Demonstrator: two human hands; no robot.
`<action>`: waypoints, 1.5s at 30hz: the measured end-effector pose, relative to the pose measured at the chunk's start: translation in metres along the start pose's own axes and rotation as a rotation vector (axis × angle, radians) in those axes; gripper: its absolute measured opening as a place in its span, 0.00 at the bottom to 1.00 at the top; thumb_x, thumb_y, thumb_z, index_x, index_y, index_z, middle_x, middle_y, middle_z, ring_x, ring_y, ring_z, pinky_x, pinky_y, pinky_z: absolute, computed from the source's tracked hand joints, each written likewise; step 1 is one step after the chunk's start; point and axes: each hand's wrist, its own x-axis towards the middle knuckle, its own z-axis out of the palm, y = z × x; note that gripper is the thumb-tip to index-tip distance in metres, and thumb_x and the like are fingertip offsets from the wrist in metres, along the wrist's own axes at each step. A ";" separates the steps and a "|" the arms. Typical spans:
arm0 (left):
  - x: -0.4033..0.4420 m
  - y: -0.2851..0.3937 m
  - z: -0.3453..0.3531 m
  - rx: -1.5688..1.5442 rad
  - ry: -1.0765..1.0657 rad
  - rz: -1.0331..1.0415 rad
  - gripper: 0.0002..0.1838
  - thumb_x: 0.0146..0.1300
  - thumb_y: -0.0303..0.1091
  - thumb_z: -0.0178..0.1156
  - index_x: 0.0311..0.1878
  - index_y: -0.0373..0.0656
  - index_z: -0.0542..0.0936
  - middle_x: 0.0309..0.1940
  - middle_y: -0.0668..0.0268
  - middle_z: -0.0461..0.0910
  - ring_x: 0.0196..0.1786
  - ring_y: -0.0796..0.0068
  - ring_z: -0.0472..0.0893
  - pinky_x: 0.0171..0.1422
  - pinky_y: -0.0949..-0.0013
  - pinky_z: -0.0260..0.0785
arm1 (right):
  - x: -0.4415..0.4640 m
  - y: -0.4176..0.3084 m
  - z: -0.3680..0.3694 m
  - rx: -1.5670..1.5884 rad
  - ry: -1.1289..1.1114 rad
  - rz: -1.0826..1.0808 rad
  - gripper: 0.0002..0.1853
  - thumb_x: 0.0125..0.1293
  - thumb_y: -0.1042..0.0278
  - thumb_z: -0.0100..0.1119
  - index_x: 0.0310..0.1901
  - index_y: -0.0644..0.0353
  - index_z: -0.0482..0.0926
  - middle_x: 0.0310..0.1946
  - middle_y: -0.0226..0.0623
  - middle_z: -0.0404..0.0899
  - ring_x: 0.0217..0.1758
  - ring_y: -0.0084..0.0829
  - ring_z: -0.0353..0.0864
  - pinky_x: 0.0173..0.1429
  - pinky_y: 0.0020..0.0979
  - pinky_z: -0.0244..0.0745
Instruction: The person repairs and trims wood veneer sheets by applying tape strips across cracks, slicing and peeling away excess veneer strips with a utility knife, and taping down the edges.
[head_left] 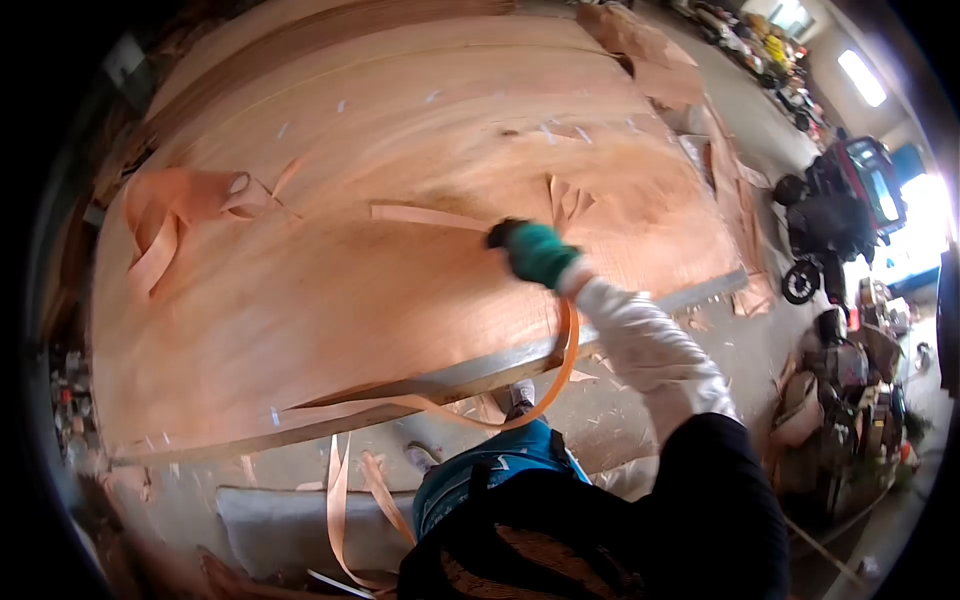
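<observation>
My right hand point(535, 252), in a green glove with dark fingertips, reaches over a broad stack of thin wood veneer sheets point(330, 310). Its fingers look closed on a long veneer strip point(428, 215); one length points left from the fingertips. Below the wrist, a curved veneer strip point(570, 345) loops over the stack's near edge and back to the left; the glove hides whether the two lengths join. Just beyond the hand lie some torn veneer pieces point(570, 200). My left hand is out of sight.
A rolled veneer scrap point(195, 195) lies on the stack's left side. More strips point(340, 510) hang or lie near my legs, and scraps litter the floor. To the right stand a dark red three-wheeled vehicle point(850, 190) and a pile of clutter point(850, 390).
</observation>
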 end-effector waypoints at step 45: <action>-0.342 -0.081 0.496 -0.685 -0.019 0.243 0.11 0.55 0.27 0.62 0.41 0.33 0.77 0.23 0.60 0.80 0.17 0.69 0.78 0.17 0.70 0.69 | -0.297 0.267 -0.096 -0.212 -0.233 0.215 0.10 0.59 0.63 0.56 0.40 0.53 0.83 0.38 0.48 0.84 0.44 0.50 0.83 0.48 0.47 0.78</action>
